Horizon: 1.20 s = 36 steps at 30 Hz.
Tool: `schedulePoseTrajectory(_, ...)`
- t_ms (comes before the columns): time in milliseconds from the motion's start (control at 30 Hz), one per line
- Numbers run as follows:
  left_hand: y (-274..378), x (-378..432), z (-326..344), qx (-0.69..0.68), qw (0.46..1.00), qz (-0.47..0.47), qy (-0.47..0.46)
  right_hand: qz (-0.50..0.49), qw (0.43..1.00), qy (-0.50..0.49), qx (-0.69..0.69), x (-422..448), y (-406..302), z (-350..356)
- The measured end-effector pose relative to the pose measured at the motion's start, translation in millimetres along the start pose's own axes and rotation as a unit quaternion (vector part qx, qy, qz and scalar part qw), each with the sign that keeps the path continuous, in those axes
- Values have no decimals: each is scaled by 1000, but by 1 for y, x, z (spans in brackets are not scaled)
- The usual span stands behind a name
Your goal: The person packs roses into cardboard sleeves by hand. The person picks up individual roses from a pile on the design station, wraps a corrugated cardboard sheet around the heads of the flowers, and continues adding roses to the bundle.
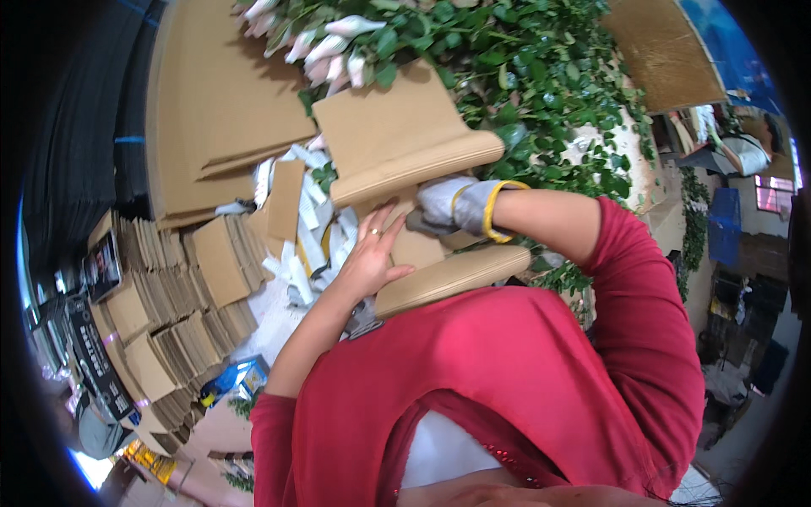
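Note:
A curved cardboard sheet (405, 139) lies open in front of me, one rolled edge near my torso and the other beyond my hands. My bare left hand (374, 253), with a ring, rests on the cardboard with its fingers spread. My right hand (447, 206), in a grey glove with a yellow cuff, is beside it inside the fold; its fingertips are partly hidden, and whether it grips anything cannot be told. Beyond lie roses in pale netting (336, 54) with leafy green stems (519, 82).
Large cardboard sheets (222, 95) are at the upper left, stacked cardboard pieces (184, 317) at the left. Paper strips (307, 222) lie heaped beside my left hand. A blue container (234, 380) stands at the lower left. Another person (741, 152) is at the far right.

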<state>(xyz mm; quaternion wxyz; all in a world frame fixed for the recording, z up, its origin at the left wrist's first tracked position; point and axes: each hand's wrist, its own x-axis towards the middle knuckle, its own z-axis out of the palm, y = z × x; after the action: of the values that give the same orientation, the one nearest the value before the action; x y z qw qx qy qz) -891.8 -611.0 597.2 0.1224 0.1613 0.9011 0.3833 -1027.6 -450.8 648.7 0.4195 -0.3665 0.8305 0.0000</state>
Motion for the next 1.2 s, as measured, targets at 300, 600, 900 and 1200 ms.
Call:
schedulePoseTrajectory(300,2,4,4,38,998,37,37,-150,974,-109,-128,-14,-32,-2)
schedulePoseTrajectory(600,7,0,-25,-69,990,-90,-78,-59,899,430,68,-89,38,-87)
schedulePoseTrajectory(900,8,14,-18,63,997,-7,-36,155,925,334,-94,-6,144,-24)
schedulePoseTrajectory(1200,10,7,2,106,993,43,41,311,857,405,-68,-113,195,-63)
